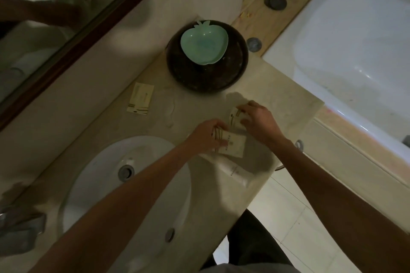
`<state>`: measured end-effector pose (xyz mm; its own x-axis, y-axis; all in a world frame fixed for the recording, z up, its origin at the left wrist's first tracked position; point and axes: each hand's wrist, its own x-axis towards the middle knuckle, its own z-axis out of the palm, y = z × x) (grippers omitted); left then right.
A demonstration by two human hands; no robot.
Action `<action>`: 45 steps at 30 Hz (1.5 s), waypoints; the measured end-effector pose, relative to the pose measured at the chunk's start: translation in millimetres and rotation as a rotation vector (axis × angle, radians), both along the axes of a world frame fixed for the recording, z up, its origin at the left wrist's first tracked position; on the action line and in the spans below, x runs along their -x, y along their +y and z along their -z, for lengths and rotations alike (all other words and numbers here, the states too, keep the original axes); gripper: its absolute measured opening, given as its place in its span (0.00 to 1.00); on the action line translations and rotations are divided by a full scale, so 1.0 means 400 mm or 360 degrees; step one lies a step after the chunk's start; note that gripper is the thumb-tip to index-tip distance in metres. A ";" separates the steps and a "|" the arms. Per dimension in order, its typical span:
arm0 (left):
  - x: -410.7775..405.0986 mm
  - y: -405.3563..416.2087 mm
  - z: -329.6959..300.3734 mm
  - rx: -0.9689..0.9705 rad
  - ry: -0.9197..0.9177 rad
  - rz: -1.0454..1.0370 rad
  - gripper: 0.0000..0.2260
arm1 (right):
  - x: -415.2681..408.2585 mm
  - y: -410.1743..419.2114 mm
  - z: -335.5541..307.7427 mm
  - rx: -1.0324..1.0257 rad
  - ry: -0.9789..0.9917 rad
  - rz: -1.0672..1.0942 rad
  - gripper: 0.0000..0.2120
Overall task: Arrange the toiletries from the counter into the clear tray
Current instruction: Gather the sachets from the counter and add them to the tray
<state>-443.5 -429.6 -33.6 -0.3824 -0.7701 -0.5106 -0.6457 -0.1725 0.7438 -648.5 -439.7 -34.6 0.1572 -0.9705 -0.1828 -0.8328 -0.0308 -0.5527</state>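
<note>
A clear tray [260, 162] sits at the counter's front edge, hard to make out; a white tube [235, 172] lies in it. My left hand [205, 134] presses a cream toiletry packet [234, 145] with gold stripes over the tray. Just beyond it, my right hand [258, 121] grips a second cream packet [235, 117]. A third packet [140, 98] lies flat on the counter, to the left, apart from both hands.
A dark round bowl [207, 80] holds a green apple-shaped dish [204, 43] behind the hands. A white sink [124, 175] lies left with a tap [20, 228]. A mirror [44, 17] runs along the back. A bathtub [355, 40] stands right.
</note>
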 end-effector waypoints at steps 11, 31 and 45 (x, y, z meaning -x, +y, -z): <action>-0.149 -0.084 0.024 0.0610 -0.0638 -0.0689 0.18 | -0.069 0.038 0.074 0.0202 0.0022 -0.0507 0.18; -0.347 -0.137 0.037 0.0900 -0.0442 -0.1041 0.11 | -0.115 0.048 0.055 -0.0057 0.0168 -0.0054 0.37; -0.281 -0.116 0.038 0.0492 -0.0882 0.0062 0.35 | -0.152 0.077 0.048 -0.0095 0.0339 -0.0079 0.34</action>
<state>-331.0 -475.9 -48.9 -0.1562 -0.9045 -0.3969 -0.9506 0.0285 0.3092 -587.7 -408.9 -53.9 0.1565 -0.9489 -0.2740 -0.9291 -0.0473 -0.3667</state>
